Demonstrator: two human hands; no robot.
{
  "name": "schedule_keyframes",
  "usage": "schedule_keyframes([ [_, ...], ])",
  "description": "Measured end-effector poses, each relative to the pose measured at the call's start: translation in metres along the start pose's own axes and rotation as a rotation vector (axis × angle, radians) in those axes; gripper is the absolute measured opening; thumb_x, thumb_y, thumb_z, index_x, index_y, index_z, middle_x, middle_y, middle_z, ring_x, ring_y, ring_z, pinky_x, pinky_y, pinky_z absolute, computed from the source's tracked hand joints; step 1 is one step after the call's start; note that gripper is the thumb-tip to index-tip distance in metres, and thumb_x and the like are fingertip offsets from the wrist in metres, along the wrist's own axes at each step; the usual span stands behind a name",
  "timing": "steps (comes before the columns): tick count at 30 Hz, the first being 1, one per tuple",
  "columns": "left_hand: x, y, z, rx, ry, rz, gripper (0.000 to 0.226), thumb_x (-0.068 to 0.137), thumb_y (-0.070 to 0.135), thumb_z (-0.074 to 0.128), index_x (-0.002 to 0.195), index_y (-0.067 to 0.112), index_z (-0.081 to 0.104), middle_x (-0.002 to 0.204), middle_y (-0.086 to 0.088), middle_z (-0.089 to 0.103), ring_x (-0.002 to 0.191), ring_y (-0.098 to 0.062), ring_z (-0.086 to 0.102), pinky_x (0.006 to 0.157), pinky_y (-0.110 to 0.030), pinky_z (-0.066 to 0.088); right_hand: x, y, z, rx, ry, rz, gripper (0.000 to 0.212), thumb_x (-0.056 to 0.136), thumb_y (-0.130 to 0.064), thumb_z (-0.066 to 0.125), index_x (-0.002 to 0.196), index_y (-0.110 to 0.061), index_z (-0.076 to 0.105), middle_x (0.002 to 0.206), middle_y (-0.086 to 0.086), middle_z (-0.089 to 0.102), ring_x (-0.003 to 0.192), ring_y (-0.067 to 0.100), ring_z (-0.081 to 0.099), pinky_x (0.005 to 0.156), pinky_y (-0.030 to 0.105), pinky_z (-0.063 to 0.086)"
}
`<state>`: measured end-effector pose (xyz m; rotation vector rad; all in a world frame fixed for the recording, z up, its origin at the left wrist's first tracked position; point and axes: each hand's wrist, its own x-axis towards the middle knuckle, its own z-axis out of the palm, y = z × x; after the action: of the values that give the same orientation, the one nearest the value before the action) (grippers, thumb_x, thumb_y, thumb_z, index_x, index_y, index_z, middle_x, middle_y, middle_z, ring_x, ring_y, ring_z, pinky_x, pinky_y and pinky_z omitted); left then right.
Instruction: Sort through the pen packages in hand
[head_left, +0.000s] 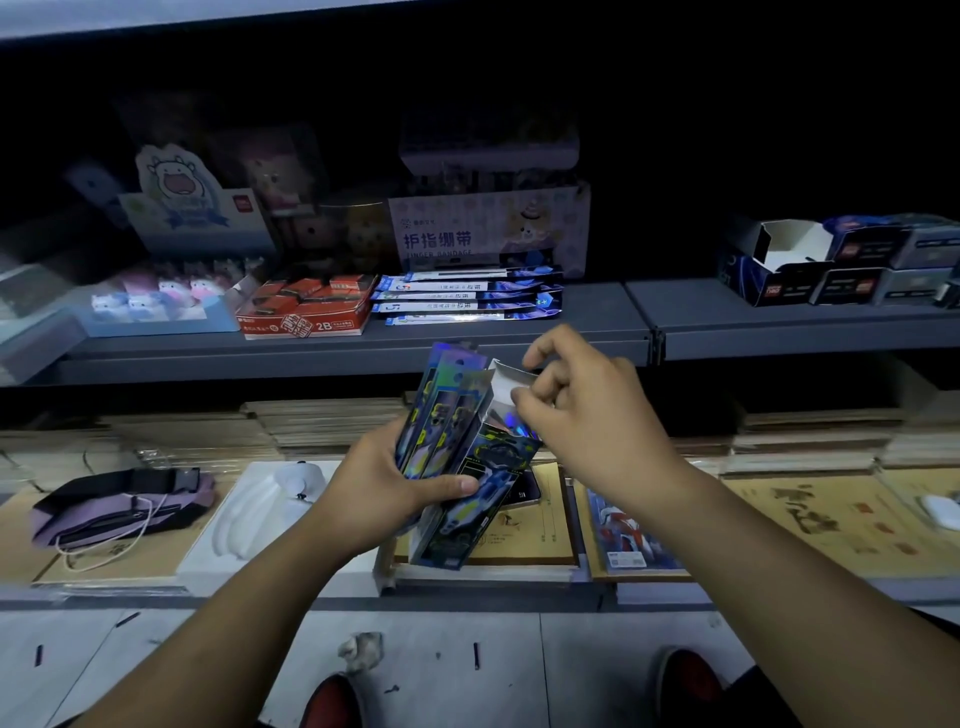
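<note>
Item, my left hand (387, 486): fingers and thumb wrapped round a bundle of holographic blue packets (447, 415) and the open carton (478, 467) beside them, held tilted above the lower shelf (519, 582). Item, my right hand (576, 410): fingertips pinching the carton's white top flap (506, 382). Behind, on the upper shelf (597, 317): matching packets stacked flat (467, 299), red 2B box (306, 306).

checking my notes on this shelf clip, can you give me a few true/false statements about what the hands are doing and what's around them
1. The left hand grips a bundle of holographic packs. True.
2. The right hand rests flat on the shelf. False: it pinches the open box flap.
3. A red 2B box sits on the upper shelf. True.
4. The purple pouch lies to the right of the hands. False: it lies to their left.
</note>
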<state>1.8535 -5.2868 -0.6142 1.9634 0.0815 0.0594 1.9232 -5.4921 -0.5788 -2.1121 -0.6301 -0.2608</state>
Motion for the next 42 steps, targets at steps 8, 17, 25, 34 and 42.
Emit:
schedule_keyframes([
  [8,0.001,-0.003,0.001,-0.033,-0.029,0.009,0.043,0.077,0.01,0.086,0.115,0.018,0.068,0.104,0.007,0.079,0.097,-0.01,0.075,0.081,-0.022,0.058,-0.004,-0.006,-0.003,0.072,0.066,-0.218,0.006,0.093,-0.017,0.072,0.092,-0.019,0.067,0.075,-0.014,0.059,0.068,0.003,0.055,0.061,0.016,0.039],
  [17,0.003,-0.006,0.001,-0.021,-0.073,0.011,0.045,0.076,0.012,0.087,0.117,0.018,0.067,0.106,0.005,0.079,0.099,-0.013,0.075,0.088,-0.031,0.059,-0.004,-0.007,-0.002,0.124,-0.034,-0.275,0.013,0.088,-0.016,0.078,0.093,-0.021,0.067,0.096,-0.006,0.055,0.067,0.012,0.051,0.063,0.02,0.04],
  [25,0.003,-0.007,0.002,-0.06,-0.085,0.007,0.047,0.076,0.009,0.087,0.118,0.014,0.067,0.107,0.0,0.078,0.101,-0.017,0.075,0.087,-0.033,0.06,-0.004,-0.006,0.002,0.103,-0.117,-0.217,0.009,0.088,-0.018,0.08,0.094,-0.017,0.073,0.096,-0.004,0.054,0.072,0.004,0.053,0.066,0.014,0.038],
  [34,0.004,-0.002,0.005,-0.065,-0.102,0.012,0.039,0.077,0.009,0.085,0.112,0.015,0.069,0.093,0.006,0.08,0.077,-0.004,0.075,0.065,-0.016,0.054,0.005,-0.005,-0.008,0.49,0.014,-0.088,0.006,0.094,-0.002,0.069,0.094,-0.007,0.066,0.078,0.005,0.069,0.066,0.018,0.067,0.057,0.027,0.053],
  [42,0.003,-0.004,0.0,-0.069,-0.09,0.008,0.05,0.075,0.012,0.087,0.121,0.016,0.067,0.111,0.002,0.078,0.104,-0.017,0.074,0.096,-0.041,0.056,0.003,-0.008,-0.009,0.715,-0.142,0.006,0.024,0.086,0.007,0.074,0.103,0.008,0.057,0.084,0.022,0.071,0.069,0.028,0.073,0.057,0.032,0.057],
])
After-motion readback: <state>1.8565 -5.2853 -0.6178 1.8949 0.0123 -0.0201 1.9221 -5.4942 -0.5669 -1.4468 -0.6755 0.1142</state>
